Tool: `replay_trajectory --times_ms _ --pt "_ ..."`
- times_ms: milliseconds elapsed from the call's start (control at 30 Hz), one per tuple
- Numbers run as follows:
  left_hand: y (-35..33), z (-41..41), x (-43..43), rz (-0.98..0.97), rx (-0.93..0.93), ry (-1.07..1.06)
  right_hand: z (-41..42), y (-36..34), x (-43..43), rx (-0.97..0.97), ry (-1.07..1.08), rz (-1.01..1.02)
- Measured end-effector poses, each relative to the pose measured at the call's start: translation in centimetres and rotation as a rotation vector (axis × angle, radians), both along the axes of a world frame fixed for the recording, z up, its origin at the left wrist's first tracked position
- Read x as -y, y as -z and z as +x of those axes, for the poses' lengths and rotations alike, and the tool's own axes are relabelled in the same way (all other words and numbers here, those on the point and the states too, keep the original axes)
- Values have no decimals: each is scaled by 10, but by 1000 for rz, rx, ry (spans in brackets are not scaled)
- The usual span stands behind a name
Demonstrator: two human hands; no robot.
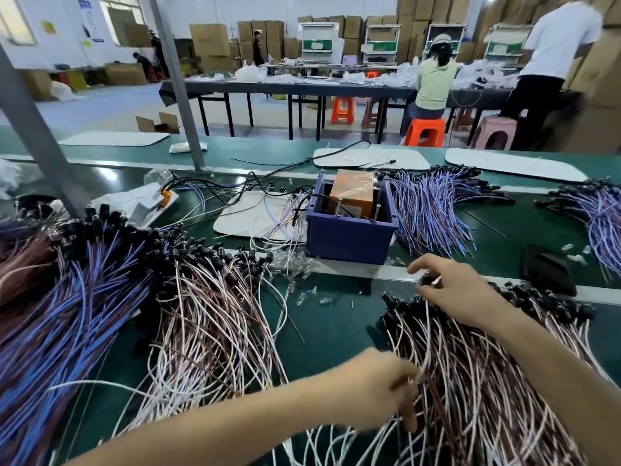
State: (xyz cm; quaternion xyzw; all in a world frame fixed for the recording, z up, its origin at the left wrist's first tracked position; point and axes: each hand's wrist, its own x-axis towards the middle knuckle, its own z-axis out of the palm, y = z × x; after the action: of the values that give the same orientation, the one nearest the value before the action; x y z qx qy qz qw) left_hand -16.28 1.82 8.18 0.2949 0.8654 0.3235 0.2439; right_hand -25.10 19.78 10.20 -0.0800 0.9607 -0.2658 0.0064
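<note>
Many wires | left hand, right hand pinching | blue bin behind

Taut pink-white wire, black-ended, over matching pile

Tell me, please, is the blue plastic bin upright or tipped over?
Upright: the blue plastic bin rests on its base, open top upward, with an orange cardboard box inside.

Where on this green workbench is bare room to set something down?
Bare green mat lies between the left pinkish wire pile, the blue plastic bin and the right pinkish wire bundle, which the left hand and right hand pinch. Elsewhere, wires crowd.
</note>
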Motion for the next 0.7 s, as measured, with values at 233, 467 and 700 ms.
replay_trajectory --times_ms 233,467,700 --pt "-26 -2 55 -135 -195 108 8 17 0 -75 -195 141" --pt "7 -108 132 -828 -607 -419 16 12 17 -234 -159 151" --pt "26 -115 140 -835 -882 -347 30 23 30 -257 -197 -60"
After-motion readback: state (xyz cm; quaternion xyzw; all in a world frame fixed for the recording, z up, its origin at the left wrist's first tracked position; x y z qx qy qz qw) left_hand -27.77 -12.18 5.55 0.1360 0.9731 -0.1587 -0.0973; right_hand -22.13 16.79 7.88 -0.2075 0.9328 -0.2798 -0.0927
